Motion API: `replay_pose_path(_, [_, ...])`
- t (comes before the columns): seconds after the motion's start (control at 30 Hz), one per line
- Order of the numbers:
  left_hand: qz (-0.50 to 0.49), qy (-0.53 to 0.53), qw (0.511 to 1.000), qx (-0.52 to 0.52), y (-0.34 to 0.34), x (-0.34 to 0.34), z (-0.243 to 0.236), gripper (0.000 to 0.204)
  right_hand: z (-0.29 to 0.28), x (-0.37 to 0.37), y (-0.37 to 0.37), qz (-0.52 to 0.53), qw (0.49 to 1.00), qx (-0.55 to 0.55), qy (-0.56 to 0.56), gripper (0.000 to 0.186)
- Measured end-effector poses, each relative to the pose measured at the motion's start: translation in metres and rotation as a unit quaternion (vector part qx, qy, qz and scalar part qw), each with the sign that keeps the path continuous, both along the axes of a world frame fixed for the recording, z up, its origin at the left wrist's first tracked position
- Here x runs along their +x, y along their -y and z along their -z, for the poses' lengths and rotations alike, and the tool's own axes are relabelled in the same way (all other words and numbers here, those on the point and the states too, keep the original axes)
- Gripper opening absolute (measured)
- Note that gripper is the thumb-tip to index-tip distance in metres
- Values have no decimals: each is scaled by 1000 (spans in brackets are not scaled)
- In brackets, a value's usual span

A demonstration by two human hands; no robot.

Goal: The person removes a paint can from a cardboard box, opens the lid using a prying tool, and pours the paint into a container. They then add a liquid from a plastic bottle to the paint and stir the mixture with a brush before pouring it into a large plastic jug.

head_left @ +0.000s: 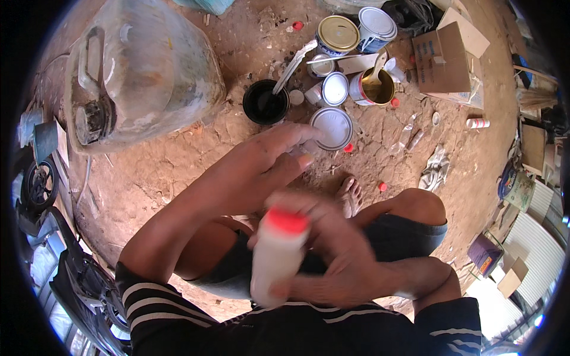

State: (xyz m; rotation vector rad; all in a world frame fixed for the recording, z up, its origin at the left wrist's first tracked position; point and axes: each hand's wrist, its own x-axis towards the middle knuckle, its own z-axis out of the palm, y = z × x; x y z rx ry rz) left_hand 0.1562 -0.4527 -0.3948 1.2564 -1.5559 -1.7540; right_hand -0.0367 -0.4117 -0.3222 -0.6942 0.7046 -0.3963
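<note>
My right hand [332, 255] is wrapped round a white plastic bottle [278, 255] with a red cap, held upright-tilted in front of my lap; both are smeared by motion. My left hand [285, 148] stretches forward, its thumb apart from the fingers. Its fingertips overlap the left rim of a round tin [332, 127] with a pale grey-white top. Whether they touch the tin, I cannot tell. Just beyond stands a black pot [265, 110] of dark liquid with a stained stick [294, 68] leaning in it.
An open can [356, 89] holds a brush [375, 71]; several lidded tins [337, 34] stand behind. A big grimy jerrycan [148, 77] is at the left, a cardboard box [445, 59] at the far right. Red caps [382, 186] and a rag [436, 169] lie on the dirt floor.
</note>
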Motion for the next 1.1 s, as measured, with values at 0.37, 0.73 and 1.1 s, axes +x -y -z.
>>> replay_pose_path(0.37, [5, -20, 996, -83, -4, 0, 5, 36, 3, -11, 5, -38, 987, -140, -63, 82])
replay_pose_path(0.73, [9, 30, 999, -28, -9, 4, -2, 40, -10, -11, 25, 123, 989, -57, -52, 68])
replay_pose_path(1.1, [-26, -5, 999, -18, -12, 3, -4, 34, -12, -9, 27, 274, 958, -34, -76, 87])
